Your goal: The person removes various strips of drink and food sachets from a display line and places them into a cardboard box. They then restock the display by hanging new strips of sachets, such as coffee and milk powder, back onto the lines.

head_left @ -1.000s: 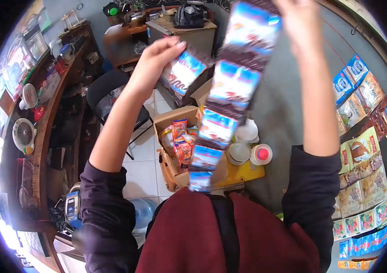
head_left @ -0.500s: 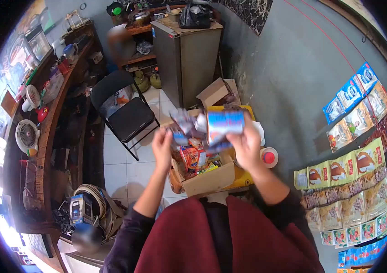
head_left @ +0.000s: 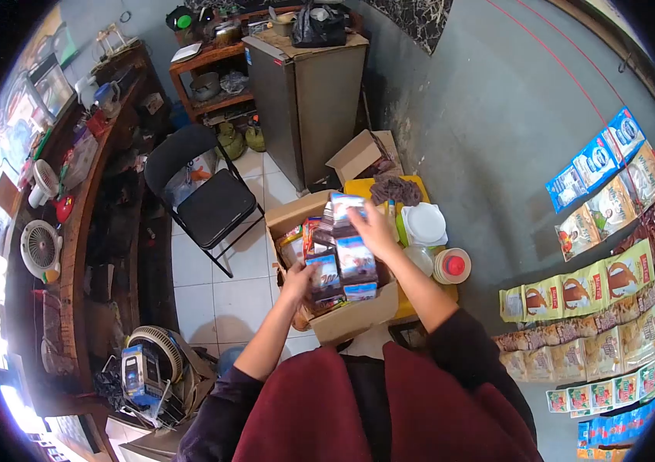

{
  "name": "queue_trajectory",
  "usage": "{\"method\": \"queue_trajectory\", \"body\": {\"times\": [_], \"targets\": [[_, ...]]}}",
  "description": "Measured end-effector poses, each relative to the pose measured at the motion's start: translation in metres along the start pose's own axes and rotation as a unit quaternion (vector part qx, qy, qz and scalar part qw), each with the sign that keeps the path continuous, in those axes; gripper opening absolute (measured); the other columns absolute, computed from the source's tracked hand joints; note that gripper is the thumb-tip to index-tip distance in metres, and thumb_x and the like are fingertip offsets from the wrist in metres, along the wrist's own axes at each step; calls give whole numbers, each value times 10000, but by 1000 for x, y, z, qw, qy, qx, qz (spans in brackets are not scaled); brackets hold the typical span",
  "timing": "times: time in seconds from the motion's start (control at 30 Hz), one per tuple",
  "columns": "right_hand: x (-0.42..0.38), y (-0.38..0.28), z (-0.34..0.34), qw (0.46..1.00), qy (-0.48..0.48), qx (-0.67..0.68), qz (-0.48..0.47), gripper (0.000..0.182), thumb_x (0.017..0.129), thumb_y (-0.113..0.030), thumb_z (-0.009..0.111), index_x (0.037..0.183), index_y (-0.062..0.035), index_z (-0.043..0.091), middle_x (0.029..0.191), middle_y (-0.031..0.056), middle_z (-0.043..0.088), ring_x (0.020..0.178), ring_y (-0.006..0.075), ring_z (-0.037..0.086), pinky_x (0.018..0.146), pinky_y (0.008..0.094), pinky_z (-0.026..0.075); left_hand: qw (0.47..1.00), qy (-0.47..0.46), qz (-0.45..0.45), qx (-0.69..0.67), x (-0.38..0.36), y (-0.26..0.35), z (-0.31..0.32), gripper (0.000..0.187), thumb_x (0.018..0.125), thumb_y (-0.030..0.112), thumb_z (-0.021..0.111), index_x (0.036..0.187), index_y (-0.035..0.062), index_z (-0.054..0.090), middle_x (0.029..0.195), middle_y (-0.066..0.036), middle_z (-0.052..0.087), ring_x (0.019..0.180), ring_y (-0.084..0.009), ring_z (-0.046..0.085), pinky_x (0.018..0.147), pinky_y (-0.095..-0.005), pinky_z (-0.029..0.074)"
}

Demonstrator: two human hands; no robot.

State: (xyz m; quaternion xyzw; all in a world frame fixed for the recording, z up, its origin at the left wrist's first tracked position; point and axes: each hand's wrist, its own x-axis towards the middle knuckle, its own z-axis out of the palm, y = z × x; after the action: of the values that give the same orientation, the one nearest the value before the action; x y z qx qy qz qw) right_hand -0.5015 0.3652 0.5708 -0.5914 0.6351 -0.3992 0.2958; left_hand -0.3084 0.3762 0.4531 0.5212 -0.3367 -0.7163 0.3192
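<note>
My left hand is closed on the edge of a blue and brown sachet at the left of a linked strip. My right hand grips the upper end of the same sachets, near a blue and white one. Another sachet hangs between the hands. The strip lies over an open cardboard box, which holds red, yellow and other coloured packets. The box's inside is partly hidden by the sachets.
A yellow surface with white lidded tubs stands right of the box. A black folding chair is to the left, a fridge behind. Sachet strips hang on the right wall.
Both hands have lowered with the sachets, which now lie over the box instead of being held blurred above it. My right hand has shifted left, uncovering the white tubs.
</note>
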Motion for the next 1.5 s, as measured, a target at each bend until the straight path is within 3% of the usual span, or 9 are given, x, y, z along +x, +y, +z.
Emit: {"method": "queue_trajectory", "body": {"times": [0.13, 0.27, 0.6, 0.73, 0.87, 1.0, 1.17, 1.33, 1.5], "targets": [[10, 53, 40, 943, -147, -238, 182, 760, 722, -463, 564, 1210, 55, 299, 1175, 284, 390, 1077, 383, 421, 903, 410, 346, 998, 0, 46, -46, 25, -26, 5, 274, 796, 148, 516, 1022, -4, 495, 902, -84, 583, 793, -173, 555, 705, -306, 442], [-11, 57, 47, 963, -134, -232, 31, 905, 640, -429, 657, 1236, 93, 220, 1178, 264, 402, 1072, 367, 429, 901, 359, 356, 988, 36, 132, 67, 11, -24, 7, 278, 768, 105, 518, 1007, -36, 500, 929, -96, 582, 818, -167, 550, 753, -285, 420], [-17, 71, 78, 961, -18, -256, 100, 383, 843, -113, 332, 1189, 50, 346, 1273, 192, 318, 991, 321, 484, 817, 388, 416, 816, 134, 51, 560, -20, 40, 22, 614, 652, 288, 658, 1079, -52, 377, 1065, -216, 453, 1004, -322, 454, 875, -375, 367], [-39, 89, 79, 905, -36, -373, -203, 451, 744, -179, 515, 1177, -76, 440, 1242, 134, 386, 1167, 332, 326, 915, 427, 329, 669, 119, 357, 641, 3, 19, 10, 763, 638, 188, 636, 1266, -1, 246, 1221, -152, 396, 1058, -305, 427, 916, -363, 332], [-42, 119, 87, 929, -88, -343, -112, 619, 743, -294, 555, 1282, -128, 301, 1348, 109, 217, 1253, 303, 155, 982, 436, 244, 727, -40, 89, 679, 24, 8, 8, 659, 800, 219, 455, 1329, 56, 97, 1344, -135, 251, 1194, -325, 306, 957, -377, 294], [-53, 54, 14, 960, -210, -176, -50, 647, 718, -203, 598, 1280, -113, 292, 1339, 135, 225, 1225, 308, 250, 978, 411, 267, 459, -141, 88, 873, 20, 40, 14, 534, 812, 339, 444, 1268, 88, 325, 1324, -165, 276, 1189, -332, 309, 938, -392, 317], [-120, -9, -140, 951, 158, -195, -182, 527, 727, -189, 587, 1194, -35, 397, 1289, 213, 289, 1205, 339, 276, 984, 388, 247, 665, -209, 354, 624, -33, 122, 87, 455, 759, 296, 548, 1126, 46, 449, 1114, -200, 472, 1021, -362, 444, 813, -429, 383], [-223, -86, -269, 655, 645, -376, -119, 302, 685, -37, 567, 984, -46, 529, 1075, 139, 513, 1016, 314, 470, 868, 368, 373, 638, -497, 489, 326, -115, 161, 238, 435, 753, 111, 573, 1163, 58, 439, 1239, -155, 385, 1150, -285, 370, 946, -345, 288], [-246, -73, -296, 705, 572, -418, -24, 407, 699, -33, 558, 1089, 6, 450, 1192, 190, 398, 1101, 336, 391, 914, 372, 329, 630, -632, 406, 197, -144, 138, 370, 492, 764, 137, 584, 1213, 95, 387, 1222, -120, 393, 1149, -247, 359, 884, -326, 354]]}}
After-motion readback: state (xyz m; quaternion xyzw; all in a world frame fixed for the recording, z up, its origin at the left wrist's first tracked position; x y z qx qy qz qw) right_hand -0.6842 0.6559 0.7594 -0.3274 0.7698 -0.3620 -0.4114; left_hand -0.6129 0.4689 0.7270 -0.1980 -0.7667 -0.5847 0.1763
